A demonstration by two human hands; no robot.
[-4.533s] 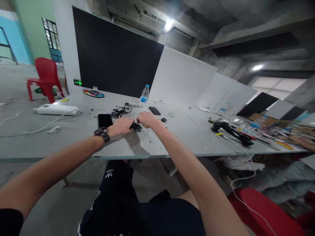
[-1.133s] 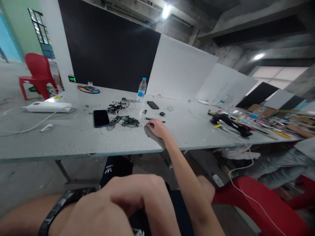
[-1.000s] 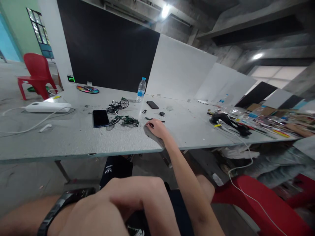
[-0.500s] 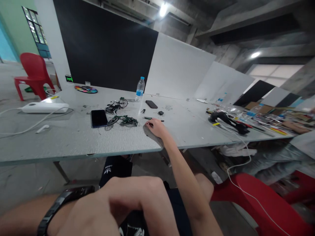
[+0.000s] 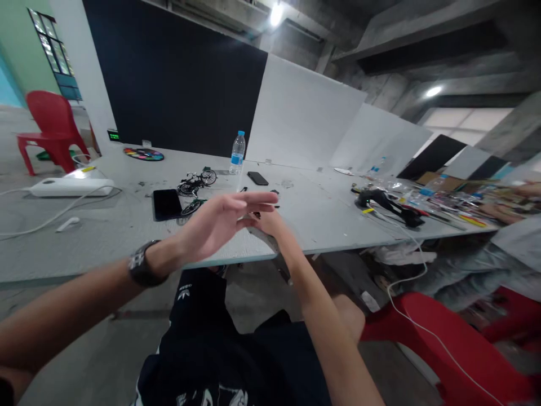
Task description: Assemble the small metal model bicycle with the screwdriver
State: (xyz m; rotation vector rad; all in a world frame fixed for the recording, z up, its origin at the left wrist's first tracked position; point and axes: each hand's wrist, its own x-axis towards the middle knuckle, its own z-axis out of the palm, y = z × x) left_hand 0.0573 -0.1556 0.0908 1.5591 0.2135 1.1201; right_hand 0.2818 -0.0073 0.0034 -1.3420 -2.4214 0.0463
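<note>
My left hand [image 5: 213,225], with a dark watch [image 5: 143,266] on its wrist, hovers over the table's front part. Its fingers are stretched out and it holds nothing. Behind its fingertips, my right hand [image 5: 269,221] rests on the table with fingers curled, partly covered. A small dark bit shows at those fingers, too small to name. Left of the hands stand a black model bicycle [image 5: 195,183] and a green model bicycle [image 5: 192,207], the green one mostly hidden by my left hand. Beside them lies a dark phone [image 5: 166,204].
Farther back stand a water bottle [image 5: 237,153], a second phone [image 5: 257,179] and a paint palette [image 5: 143,154]. A white power strip [image 5: 70,188] and an earbud [image 5: 67,224] lie left. At right are a black device [image 5: 389,207] with a cable, a red chair [image 5: 431,344] and another person's legs.
My left hand has moved up and forward from low near my body to above the table, its fingers straightening and now covering the green bicycle. My right hand stays in about the same place.
</note>
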